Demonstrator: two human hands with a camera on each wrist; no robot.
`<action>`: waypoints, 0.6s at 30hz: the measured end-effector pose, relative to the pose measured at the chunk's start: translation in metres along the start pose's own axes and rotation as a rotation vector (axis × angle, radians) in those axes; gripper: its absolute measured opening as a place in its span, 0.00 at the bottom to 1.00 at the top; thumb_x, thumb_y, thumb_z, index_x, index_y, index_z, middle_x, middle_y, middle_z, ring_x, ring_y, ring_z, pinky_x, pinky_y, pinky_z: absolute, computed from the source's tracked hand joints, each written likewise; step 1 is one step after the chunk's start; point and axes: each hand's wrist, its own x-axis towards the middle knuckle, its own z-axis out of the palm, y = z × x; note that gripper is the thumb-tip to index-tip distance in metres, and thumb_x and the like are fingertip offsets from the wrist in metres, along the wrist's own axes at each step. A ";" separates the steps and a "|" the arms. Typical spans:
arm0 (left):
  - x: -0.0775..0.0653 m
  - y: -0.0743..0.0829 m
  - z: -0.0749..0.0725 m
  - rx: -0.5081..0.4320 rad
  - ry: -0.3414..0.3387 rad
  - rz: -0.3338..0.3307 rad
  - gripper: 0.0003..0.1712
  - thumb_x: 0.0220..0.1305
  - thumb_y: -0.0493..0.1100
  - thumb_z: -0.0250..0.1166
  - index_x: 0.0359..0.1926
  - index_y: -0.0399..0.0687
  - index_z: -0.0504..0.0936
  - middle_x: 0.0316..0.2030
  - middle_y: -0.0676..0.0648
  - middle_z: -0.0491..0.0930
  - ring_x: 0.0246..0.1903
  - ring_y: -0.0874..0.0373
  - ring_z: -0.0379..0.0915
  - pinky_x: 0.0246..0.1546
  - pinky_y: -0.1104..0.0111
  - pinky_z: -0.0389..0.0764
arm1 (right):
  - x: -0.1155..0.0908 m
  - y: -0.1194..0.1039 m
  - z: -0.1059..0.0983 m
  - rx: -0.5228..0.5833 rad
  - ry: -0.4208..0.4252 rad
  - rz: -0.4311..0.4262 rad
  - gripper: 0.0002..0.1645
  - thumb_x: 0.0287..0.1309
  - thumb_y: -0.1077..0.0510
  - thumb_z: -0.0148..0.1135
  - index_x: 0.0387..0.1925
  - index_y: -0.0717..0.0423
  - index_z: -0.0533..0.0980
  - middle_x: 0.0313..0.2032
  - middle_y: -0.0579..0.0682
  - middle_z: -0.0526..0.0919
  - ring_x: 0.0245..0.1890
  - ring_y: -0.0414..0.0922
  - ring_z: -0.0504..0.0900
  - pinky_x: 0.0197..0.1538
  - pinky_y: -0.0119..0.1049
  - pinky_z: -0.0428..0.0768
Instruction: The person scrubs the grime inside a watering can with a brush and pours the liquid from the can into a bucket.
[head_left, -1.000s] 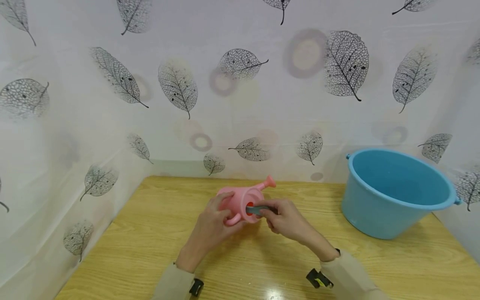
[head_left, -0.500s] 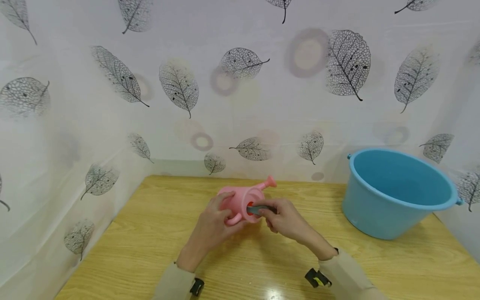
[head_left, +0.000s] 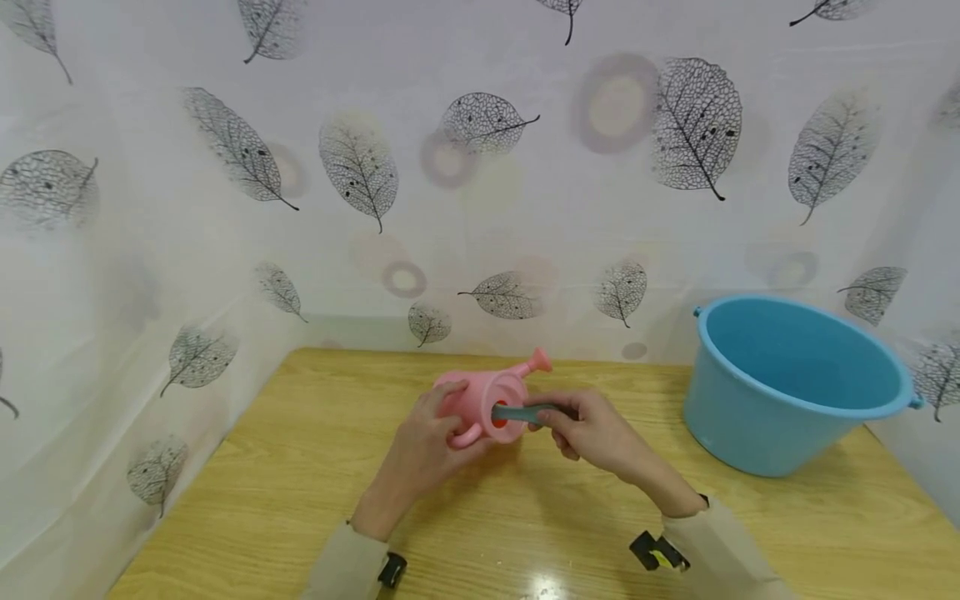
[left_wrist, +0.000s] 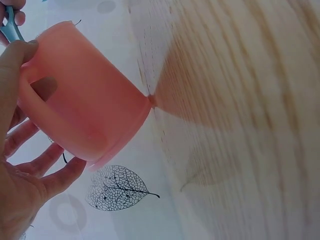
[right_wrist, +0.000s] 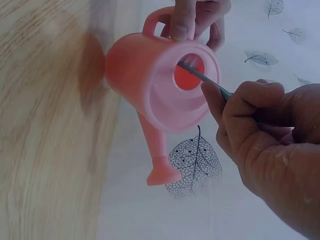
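A pink toy watering can [head_left: 468, 400] is tilted onto its side low over the table in the head view, its round opening turned toward my right hand. My left hand [head_left: 423, 442] grips it by the body and handle, thumb near the rim in the left wrist view. With curled fingers my right hand [head_left: 596, 433] pinches a slim grey-blue handled tool [head_left: 517, 413]. The tool's far end reaches inside the can's opening [right_wrist: 190, 75], so its head is hidden and I cannot tell its kind. The sprinkler spout [right_wrist: 162, 170] points away from both hands.
On the right of the wooden table [head_left: 315, 483] stands a large light-blue bucket [head_left: 757, 433]. A white curtain [head_left: 465, 225] with leaf prints hangs behind the table and along its left side.
My right hand has drawn back to the right, so more of the tool's handle shows outside the opening. The left hand and watering can stay almost where they were.
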 end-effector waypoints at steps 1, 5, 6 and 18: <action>0.000 0.000 0.000 0.000 0.006 0.003 0.22 0.57 0.56 0.78 0.18 0.50 0.80 0.61 0.43 0.78 0.64 0.46 0.75 0.61 0.58 0.84 | -0.001 0.000 -0.001 0.002 -0.002 -0.002 0.18 0.77 0.60 0.51 0.60 0.60 0.79 0.33 0.52 0.83 0.17 0.36 0.67 0.19 0.24 0.63; 0.000 -0.001 0.001 0.006 0.025 0.012 0.23 0.55 0.56 0.79 0.17 0.50 0.79 0.61 0.42 0.79 0.63 0.44 0.76 0.60 0.57 0.85 | -0.002 -0.001 -0.004 0.017 -0.014 -0.006 0.19 0.77 0.61 0.50 0.61 0.61 0.78 0.36 0.54 0.85 0.18 0.36 0.68 0.19 0.24 0.65; 0.000 -0.001 0.001 0.003 0.028 0.013 0.23 0.55 0.56 0.79 0.17 0.50 0.79 0.60 0.42 0.79 0.63 0.44 0.76 0.60 0.56 0.85 | -0.003 -0.001 -0.005 0.020 -0.016 -0.008 0.19 0.77 0.62 0.50 0.61 0.61 0.78 0.37 0.54 0.86 0.18 0.36 0.68 0.19 0.24 0.66; 0.000 0.000 -0.001 -0.020 0.021 0.007 0.23 0.54 0.56 0.79 0.18 0.50 0.78 0.61 0.41 0.79 0.63 0.44 0.76 0.59 0.57 0.86 | -0.004 -0.001 -0.003 0.026 -0.014 -0.023 0.18 0.75 0.62 0.52 0.60 0.65 0.78 0.37 0.56 0.86 0.18 0.35 0.69 0.20 0.25 0.67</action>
